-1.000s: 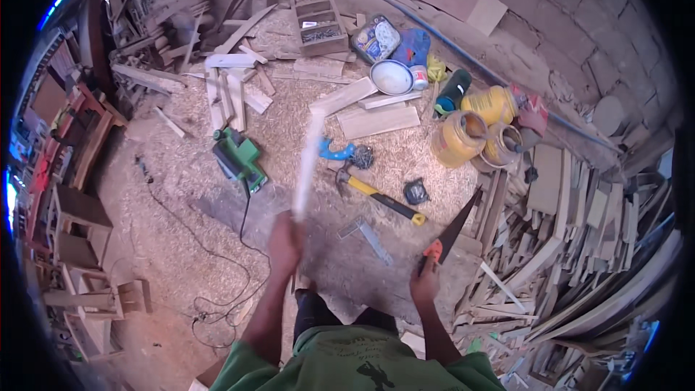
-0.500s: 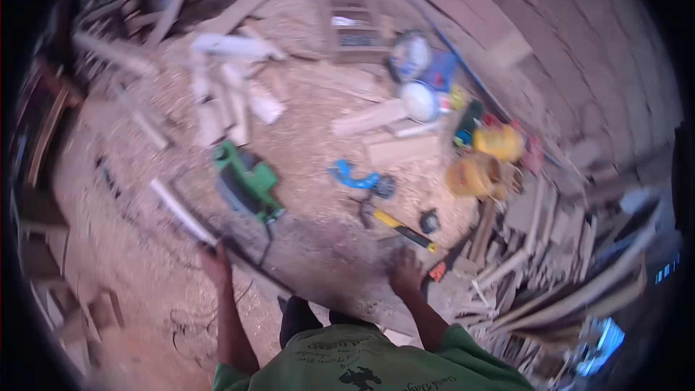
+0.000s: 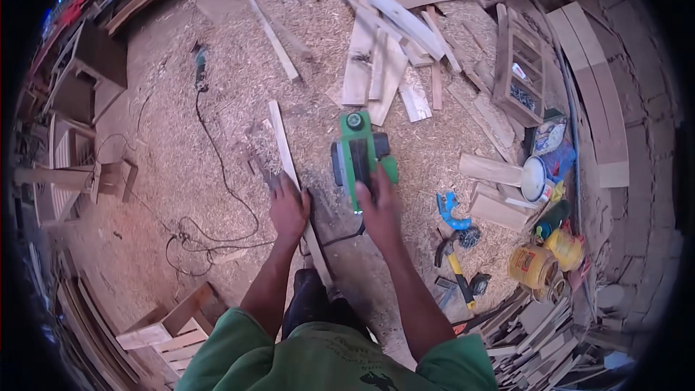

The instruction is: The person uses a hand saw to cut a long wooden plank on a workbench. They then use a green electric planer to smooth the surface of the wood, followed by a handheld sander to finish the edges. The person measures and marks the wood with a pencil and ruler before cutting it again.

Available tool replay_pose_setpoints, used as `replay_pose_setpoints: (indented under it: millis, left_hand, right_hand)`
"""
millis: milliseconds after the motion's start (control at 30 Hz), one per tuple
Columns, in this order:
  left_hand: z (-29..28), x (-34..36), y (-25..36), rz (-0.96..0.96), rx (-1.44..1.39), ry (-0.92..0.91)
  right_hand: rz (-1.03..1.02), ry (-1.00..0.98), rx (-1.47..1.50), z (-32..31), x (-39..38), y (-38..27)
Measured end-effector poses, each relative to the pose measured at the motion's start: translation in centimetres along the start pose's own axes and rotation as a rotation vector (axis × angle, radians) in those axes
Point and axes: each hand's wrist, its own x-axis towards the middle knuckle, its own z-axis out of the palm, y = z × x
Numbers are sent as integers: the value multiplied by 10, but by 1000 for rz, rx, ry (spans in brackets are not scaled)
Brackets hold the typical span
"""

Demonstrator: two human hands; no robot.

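Observation:
My left hand grips a long pale wooden strip lying lengthwise on the shavings in front of my feet. Just to its right, my right hand is closed on the handle of a green-and-black electric planer, with its black cord running back toward the strip. A yellow-and-black hammer lies to the right of my right arm, beside a blue tool, a small square and a black bundle.
Offcuts and a divided wooden box lie beyond. Yellow jars and a white bowl stand right. Another corded tool lies ahead left. Wooden furniture lines the left, stacked wood the lower right.
My right hand has let go of the saw and taken hold of the planer. The strip, raised earlier, now lies low under my left hand. The view has turned leftward.

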Motion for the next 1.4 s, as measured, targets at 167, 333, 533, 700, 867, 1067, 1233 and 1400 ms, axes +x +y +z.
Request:
replay_pose_setpoints:
  millis: [167, 333, 533, 700, 867, 1067, 1233, 1400]
  left_hand:
    - [-39, 5, 3, -136, -119, -18]
    - [-52, -22, -36, -179, -216, 161]
    - [-38, -89, 3, -315, -144, 43]
    - [3, -139, 47, -329, 44, 24]
    - [26, -156, 102, -232, 112, -41]
    - [77, -162, 200, -129, -15, -250]
    - [49, -187, 248, -21, -298, -228]
    - [24, -195, 169, -278, -323, -23]
  right_hand:
    - [183, -84, 203, 9, 51, 6]
    - [455, -96, 446, -37, -20, -8]
    - [723, -135, 432, -106, -242, 8]
    - [700, -55, 263, -157, -409, 66]
    - [787, 177, 327, -195, -508, 80]
    - [779, 475, 497, -205, -543, 91]
    - [766, 454, 466, -190, -563, 114]
    - [771, 395, 535, -176, -565, 119]
